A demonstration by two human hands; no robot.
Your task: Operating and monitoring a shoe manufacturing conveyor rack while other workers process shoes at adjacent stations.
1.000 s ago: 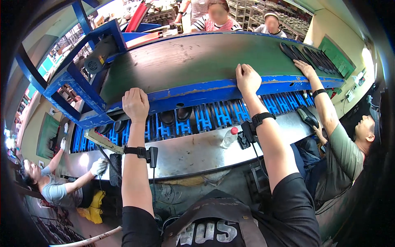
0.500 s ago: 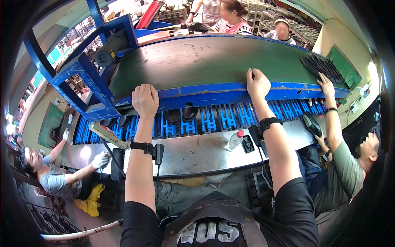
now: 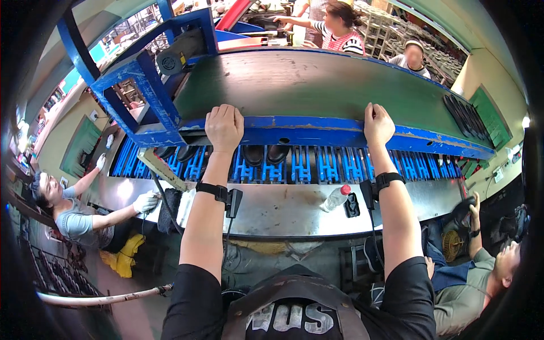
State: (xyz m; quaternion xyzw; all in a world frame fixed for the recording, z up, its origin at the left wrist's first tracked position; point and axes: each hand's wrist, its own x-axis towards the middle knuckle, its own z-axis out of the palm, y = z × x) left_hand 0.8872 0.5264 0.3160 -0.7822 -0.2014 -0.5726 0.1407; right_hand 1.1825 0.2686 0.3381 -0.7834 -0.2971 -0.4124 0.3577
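Note:
My left hand (image 3: 225, 127) is closed, its fingers curled over the near blue edge rail (image 3: 306, 122) of a conveyor. Farther right along that rail, my right hand (image 3: 378, 124) grips it in the same way, knuckles up. Between and beyond both hands stretches the worn green conveyor belt (image 3: 294, 79). Below the rail, a row of blue slatted racks (image 3: 328, 164) runs along, with dark shoes (image 3: 253, 154) sitting in it near my left wrist. Black straps with small devices are around both my forearms.
On the metal ledge (image 3: 272, 211) stand a clear bottle (image 3: 335, 199) with a red cap and a small black item (image 3: 352, 205). Dark sole-shaped pieces (image 3: 467, 116) lie at the belt's right end. Co-workers sit left and right; others are across the belt. A motor (image 3: 180, 54) sits far left.
My hands stay closed on the rail while the scene shifts rightward in view. The right co-worker's arm has left the belt, and the dark shoe is now off the ledge, lower beside them.

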